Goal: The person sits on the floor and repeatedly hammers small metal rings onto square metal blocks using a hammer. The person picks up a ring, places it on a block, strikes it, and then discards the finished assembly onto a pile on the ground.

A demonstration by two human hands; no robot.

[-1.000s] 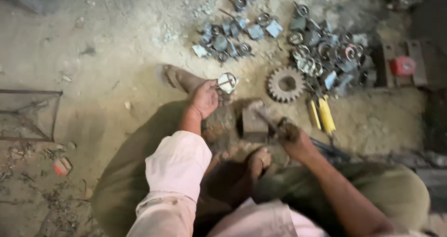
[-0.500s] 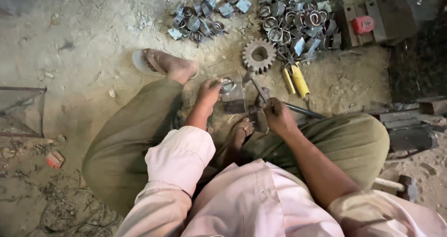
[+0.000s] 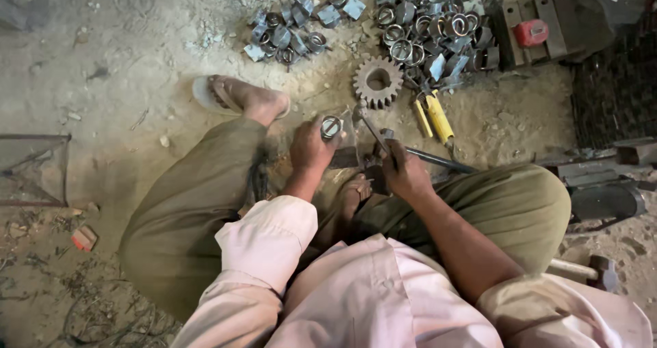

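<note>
I sit on a dusty floor with knees apart. My left hand (image 3: 309, 149) grips a small round metal ring part (image 3: 331, 127) and holds it on a dark metal block (image 3: 345, 155) between my legs. Just to the right, my right hand (image 3: 404, 172) is closed around a thin metal rod tool (image 3: 373, 132) whose tip points up-left toward the ring. A long dark bar (image 3: 438, 160) lies under the right hand, reaching right over my thigh.
A toothed gear (image 3: 378, 82) lies just beyond the block, with yellow-handled pliers (image 3: 432, 115) beside it. Two heaps of several metal rings and clips (image 3: 431, 33) (image 3: 291, 30) lie farther out. A red-topped object (image 3: 531, 32) sits at the upper right, a wire frame (image 3: 34, 170) left.
The view has shifted, so everything sits lower in frame. My left hand still holds the ring on the block; my right hand has moved closer to it with the rod tool.
</note>
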